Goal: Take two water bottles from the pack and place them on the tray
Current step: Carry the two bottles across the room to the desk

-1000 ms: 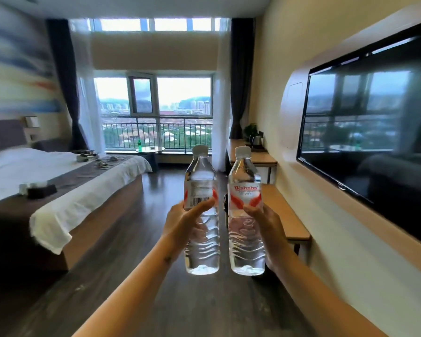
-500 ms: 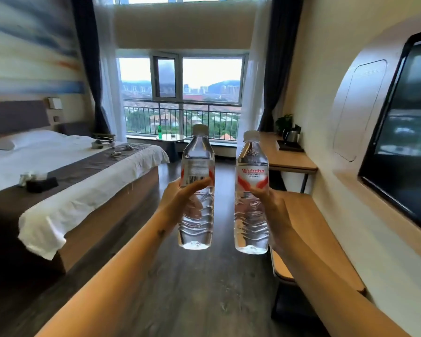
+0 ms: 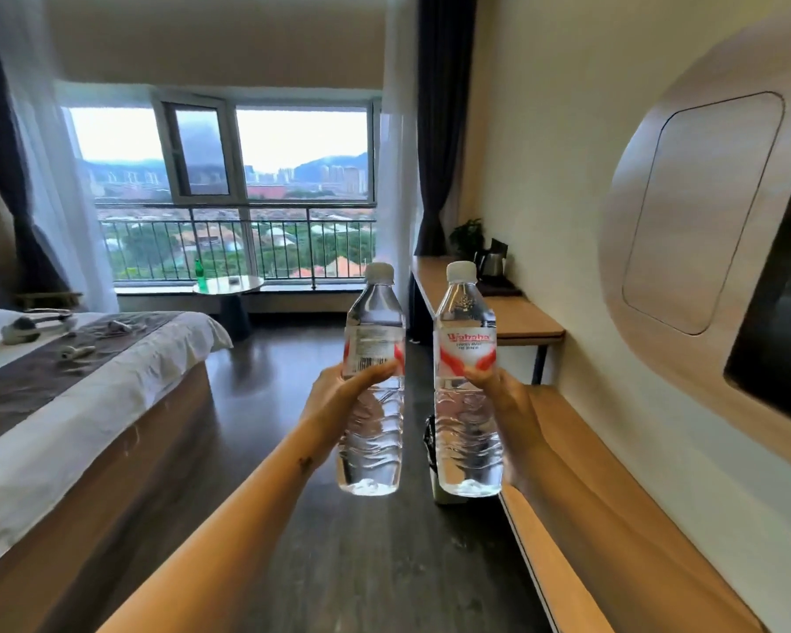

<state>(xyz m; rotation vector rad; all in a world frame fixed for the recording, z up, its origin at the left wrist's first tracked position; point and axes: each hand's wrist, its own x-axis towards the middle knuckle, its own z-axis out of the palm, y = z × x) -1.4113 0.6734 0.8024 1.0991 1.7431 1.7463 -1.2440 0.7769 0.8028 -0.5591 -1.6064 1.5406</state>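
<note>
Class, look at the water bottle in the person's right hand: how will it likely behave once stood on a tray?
The bottle in the right hand looks full, so probably heavy for its size. It is tall and narrow, so a nudge might tip it. Its thin ribbed plastic likely gives slightly when squeezed.

Clear glossy ribbed plastic bottles (image 3: 371, 404), matt wooden bench (image 3: 613, 518), cloth bedspread (image 3: 65, 404).
</note>
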